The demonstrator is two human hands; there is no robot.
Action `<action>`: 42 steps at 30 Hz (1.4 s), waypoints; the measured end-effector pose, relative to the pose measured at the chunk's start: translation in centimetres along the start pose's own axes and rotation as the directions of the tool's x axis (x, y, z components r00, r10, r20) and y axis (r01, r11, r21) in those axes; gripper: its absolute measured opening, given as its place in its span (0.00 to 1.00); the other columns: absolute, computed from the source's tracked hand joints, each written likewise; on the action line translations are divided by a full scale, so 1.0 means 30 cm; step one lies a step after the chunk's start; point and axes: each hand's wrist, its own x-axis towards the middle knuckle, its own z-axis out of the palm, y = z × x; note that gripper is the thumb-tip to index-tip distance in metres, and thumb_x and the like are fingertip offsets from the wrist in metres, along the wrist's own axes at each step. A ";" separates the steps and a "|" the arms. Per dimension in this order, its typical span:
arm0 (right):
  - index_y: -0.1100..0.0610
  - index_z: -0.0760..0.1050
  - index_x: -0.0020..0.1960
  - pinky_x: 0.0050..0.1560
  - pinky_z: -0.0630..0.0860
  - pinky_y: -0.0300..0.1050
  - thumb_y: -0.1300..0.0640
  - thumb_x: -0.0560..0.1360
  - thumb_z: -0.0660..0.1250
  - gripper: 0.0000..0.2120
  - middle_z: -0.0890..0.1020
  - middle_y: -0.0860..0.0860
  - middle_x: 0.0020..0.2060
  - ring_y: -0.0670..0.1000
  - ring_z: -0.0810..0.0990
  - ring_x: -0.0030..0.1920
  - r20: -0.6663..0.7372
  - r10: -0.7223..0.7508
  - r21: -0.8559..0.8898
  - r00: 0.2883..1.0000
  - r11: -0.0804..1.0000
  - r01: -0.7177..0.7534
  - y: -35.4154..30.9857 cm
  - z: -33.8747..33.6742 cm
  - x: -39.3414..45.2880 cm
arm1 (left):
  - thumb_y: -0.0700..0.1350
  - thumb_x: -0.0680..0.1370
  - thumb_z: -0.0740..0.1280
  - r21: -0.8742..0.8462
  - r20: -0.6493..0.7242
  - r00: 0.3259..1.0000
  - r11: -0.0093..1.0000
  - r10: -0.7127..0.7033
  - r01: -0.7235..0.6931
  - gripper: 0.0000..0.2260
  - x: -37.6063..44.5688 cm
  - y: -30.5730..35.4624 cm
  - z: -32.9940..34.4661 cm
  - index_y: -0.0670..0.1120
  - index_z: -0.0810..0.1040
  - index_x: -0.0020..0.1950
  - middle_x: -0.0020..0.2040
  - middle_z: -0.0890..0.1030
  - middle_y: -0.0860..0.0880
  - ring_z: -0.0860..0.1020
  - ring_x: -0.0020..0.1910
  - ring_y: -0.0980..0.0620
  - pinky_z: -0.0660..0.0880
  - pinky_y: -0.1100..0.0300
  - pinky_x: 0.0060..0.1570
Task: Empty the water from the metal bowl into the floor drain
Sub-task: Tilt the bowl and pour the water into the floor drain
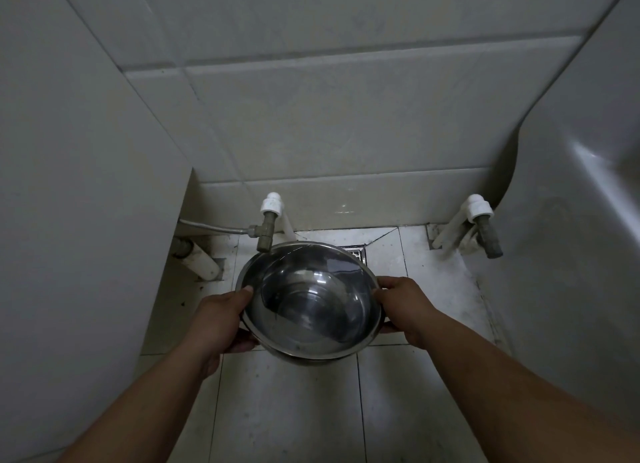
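Clearly held between both hands: metal bowl (310,301), carried above the tiled floor (287,410), nearly level, mouth up. Gripped at its left rim by the left hand (221,319), thumb hooked over the edge and fingers curled underneath; gripped at its right rim by the right hand (403,306) in the same way, thumb on top, fingers wrapped below. Lay straight ahead of the hands, beyond the bowl's far rim: floor drain (356,253), set in the floor close to its far edge, where the floor met the back wall (346,123). Round, so no long axis to speak of; judged to need a tip forward over the far rim, away from the body. Right hand somewhat nearer the drain than the left, the drain sitting toward the right of the bowl's centre. Mostly hidden behind the bowl: the drain grate, with only its far right corner showing. Hard to make out: the water itself, seen only as faint reflections and a dim line round the inner wall, so depth could not be told. Stood just beside the bowl's far left rim: left pipe valve (266,232); whether touching the rim could not be told. Stood well apart, at the floor's right edge: right pipe valve (485,232). Dim lighting throughout.
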 end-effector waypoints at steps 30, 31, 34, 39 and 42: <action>0.51 0.86 0.46 0.31 0.84 0.44 0.68 0.79 0.64 0.16 0.88 0.55 0.33 0.54 0.86 0.32 0.004 -0.002 -0.010 1.000 1.000 0.002 0.003 0.000 0.016 | 0.53 0.83 0.67 -0.015 0.001 1.000 1.000 -0.023 0.023 0.13 0.008 0.001 0.001 0.46 0.85 0.52 0.46 0.87 0.39 0.87 0.29 0.43 0.82 0.57 0.27; 0.51 0.86 0.46 0.31 0.84 0.44 0.68 0.80 0.64 0.16 0.88 0.56 0.34 0.54 0.86 0.33 0.005 -0.001 -0.005 1.000 1.000 0.001 0.002 -0.001 0.016 | 0.53 0.83 0.67 -0.014 0.002 1.000 1.000 -0.025 0.025 0.13 0.007 0.001 0.001 0.46 0.85 0.52 0.47 0.87 0.39 0.87 0.29 0.43 0.82 0.57 0.28; 0.50 0.85 0.46 0.30 0.83 0.43 0.68 0.80 0.64 0.17 0.87 0.57 0.37 0.56 0.86 0.35 0.007 -0.001 -0.003 1.000 1.000 0.001 0.003 -0.001 0.017 | 0.53 0.84 0.66 -0.007 0.006 1.000 1.000 -0.026 0.026 0.14 0.005 0.003 0.002 0.45 0.85 0.52 0.47 0.87 0.39 0.87 0.30 0.43 0.82 0.57 0.27; 0.52 0.86 0.47 0.32 0.84 0.44 0.68 0.79 0.64 0.16 0.87 0.55 0.34 0.55 0.85 0.34 0.007 -0.002 -0.009 1.000 1.000 0.002 0.005 -0.004 0.019 | 0.53 0.83 0.66 -0.004 -0.002 1.000 1.000 -0.024 0.024 0.13 0.007 0.005 0.006 0.45 0.85 0.52 0.46 0.87 0.40 0.87 0.30 0.43 0.82 0.58 0.27; 0.50 0.85 0.47 0.30 0.84 0.44 0.69 0.80 0.64 0.17 0.86 0.56 0.35 0.55 0.85 0.35 0.006 0.000 -0.015 1.000 1.000 0.001 0.005 -0.005 0.020 | 0.54 0.83 0.66 0.006 -0.005 1.000 1.000 -0.018 0.018 0.14 0.012 0.003 0.009 0.44 0.86 0.52 0.44 0.87 0.39 0.87 0.29 0.44 0.81 0.58 0.26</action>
